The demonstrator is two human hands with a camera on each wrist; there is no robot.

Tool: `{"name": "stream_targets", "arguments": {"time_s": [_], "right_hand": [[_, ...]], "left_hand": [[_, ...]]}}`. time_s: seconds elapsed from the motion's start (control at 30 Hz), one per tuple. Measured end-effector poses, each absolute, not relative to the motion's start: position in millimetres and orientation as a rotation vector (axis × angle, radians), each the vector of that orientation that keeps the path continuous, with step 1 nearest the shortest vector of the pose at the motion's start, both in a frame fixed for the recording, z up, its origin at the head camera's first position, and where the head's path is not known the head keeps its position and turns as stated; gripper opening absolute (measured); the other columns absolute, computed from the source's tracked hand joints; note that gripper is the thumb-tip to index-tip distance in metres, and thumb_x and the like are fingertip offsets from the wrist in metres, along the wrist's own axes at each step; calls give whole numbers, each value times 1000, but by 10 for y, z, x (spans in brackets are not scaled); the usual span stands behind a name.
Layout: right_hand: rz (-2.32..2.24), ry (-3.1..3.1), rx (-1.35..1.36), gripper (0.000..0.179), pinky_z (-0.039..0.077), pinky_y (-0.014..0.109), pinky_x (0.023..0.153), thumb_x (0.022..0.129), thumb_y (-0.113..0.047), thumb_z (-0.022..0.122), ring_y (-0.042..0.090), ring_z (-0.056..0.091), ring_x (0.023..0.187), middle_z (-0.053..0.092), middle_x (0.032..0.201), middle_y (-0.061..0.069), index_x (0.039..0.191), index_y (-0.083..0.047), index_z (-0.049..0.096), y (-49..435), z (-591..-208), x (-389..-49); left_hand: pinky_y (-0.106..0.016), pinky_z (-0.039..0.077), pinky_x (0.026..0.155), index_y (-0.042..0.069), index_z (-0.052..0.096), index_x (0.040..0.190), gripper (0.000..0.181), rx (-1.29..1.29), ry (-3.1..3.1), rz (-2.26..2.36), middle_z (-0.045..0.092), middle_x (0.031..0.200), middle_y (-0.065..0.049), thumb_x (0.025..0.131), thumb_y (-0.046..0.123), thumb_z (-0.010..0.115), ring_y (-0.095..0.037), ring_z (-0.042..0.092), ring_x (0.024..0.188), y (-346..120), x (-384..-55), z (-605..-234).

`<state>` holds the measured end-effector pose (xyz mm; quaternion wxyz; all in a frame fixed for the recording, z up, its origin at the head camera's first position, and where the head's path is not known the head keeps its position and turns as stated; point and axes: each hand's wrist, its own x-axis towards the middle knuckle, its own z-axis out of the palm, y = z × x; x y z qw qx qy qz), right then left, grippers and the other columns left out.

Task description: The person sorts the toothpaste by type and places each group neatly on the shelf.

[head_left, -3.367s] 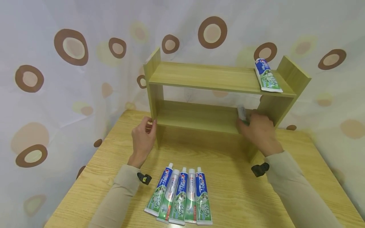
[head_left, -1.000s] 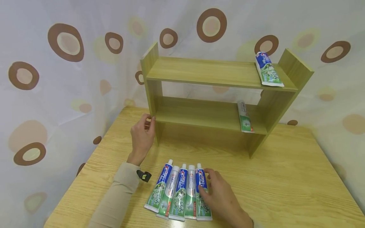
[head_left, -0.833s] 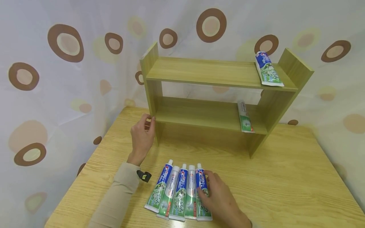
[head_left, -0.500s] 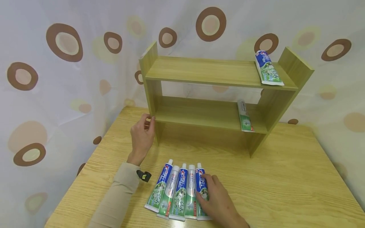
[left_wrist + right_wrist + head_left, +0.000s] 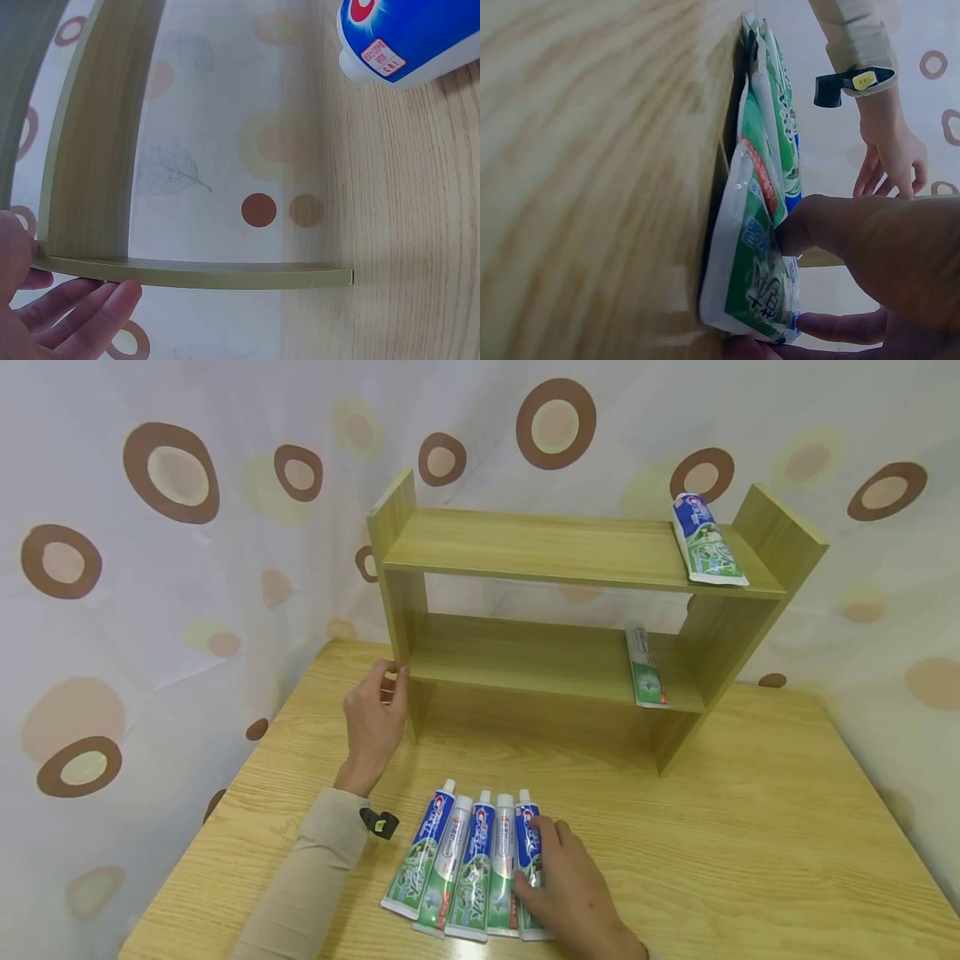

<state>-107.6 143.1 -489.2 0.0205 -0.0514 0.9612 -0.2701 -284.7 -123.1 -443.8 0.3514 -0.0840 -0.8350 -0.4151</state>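
Observation:
My left hand [image 5: 375, 710] holds the left side panel of a wooden two-tier shelf [image 5: 525, 575]; the left wrist view has thumb and fingers [image 5: 124, 300] on either side of that panel. On the table, my right hand [image 5: 573, 881] grips the rightmost blue-and-green toothpaste tube [image 5: 528, 837]. Its thumb lies across the tube's left part, its other fingers along the right edge, as the right wrist view shows beside the tube's printed green end [image 5: 757, 289]. Left of it lie several more toothpaste tubes [image 5: 472, 885] in a fanned row, caps toward the shelf.
One blue-and-green toothpaste tube [image 5: 705, 543] lies at the right end of the top tier. A silver-and-green tube [image 5: 645, 672] lies on the tier below, also at the right. Behind the wooden table [image 5: 787, 827] hangs a patterned cloth [image 5: 247, 610].
My right hand has come down from the lower tier, leaving the silver-and-green toothpaste tube there, and has closed on the rightmost tube on the table. My left hand has stayed at the side panel.

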Motion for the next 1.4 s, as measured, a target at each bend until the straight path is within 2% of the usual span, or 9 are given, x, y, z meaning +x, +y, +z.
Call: {"name": "stream_targets", "arguments": {"time_s": [0.17,0.47,0.67,0.87,1.0,1.13,1.4], "right_hand": [[-779,3022,-188,74,64,49,90,83,-25,90,25,70,104,70,124,16,145,0,60,1435,-4850,-1097],[-651,2984,-194,90,65,57,90,77,-26,96,38,71,111,69,130,24,150,3,53,1444,-4809,-1135],[-642,3039,-213,85,65,51,84,79,-24,93,31,70,103,70,122,21,150,2,55,1448,-4826,-1134],[-665,3037,-220,86,65,52,86,73,-22,93,33,73,100,73,120,22,147,3,57,1487,-4809,-1167],[-719,3036,-197,78,65,48,83,72,-16,90,26,71,94,74,115,18,142,0,61,1515,-4781,-1221],[-753,3064,-211,66,63,41,76,72,-12,89,19,66,84,74,103,13,133,0,64,1541,-4732,-1282],[-771,3063,-174,50,61,38,74,75,-13,88,18,64,82,72,99,10,120,-4,68,1558,-4690,-1316]], "left_hand": [[-52,67,68,-1,72,109,21,-211,-2159,-1069,80,88,-23,111,19,65,-38,79,76,-1227,-2839,-4422],[-51,67,68,-1,72,108,21,-219,-2151,-1074,80,87,-22,111,19,65,-37,79,75,-1218,-2837,-4418],[-52,67,68,-1,72,109,22,-214,-2150,-1071,80,87,-22,111,19,65,-38,78,76,-1215,-2852,-4386],[-52,67,69,-1,71,108,20,-203,-2161,-1077,80,87,-22,110,18,66,-37,78,76,-1213,-2823,-4401],[-52,67,69,-1,71,110,19,-201,-2166,-1083,80,88,-22,110,18,66,-37,78,76,-1218,-2831,-4414],[-52,67,69,-1,71,110,20,-203,-2162,-1087,80,88,-22,111,18,66,-37,78,77,-1221,-2836,-4415],[-52,67,69,0,71,109,20,-192,-2173,-1091,79,86,-21,111,19,66,-37,78,76,-1215,-2816,-4410]]}}
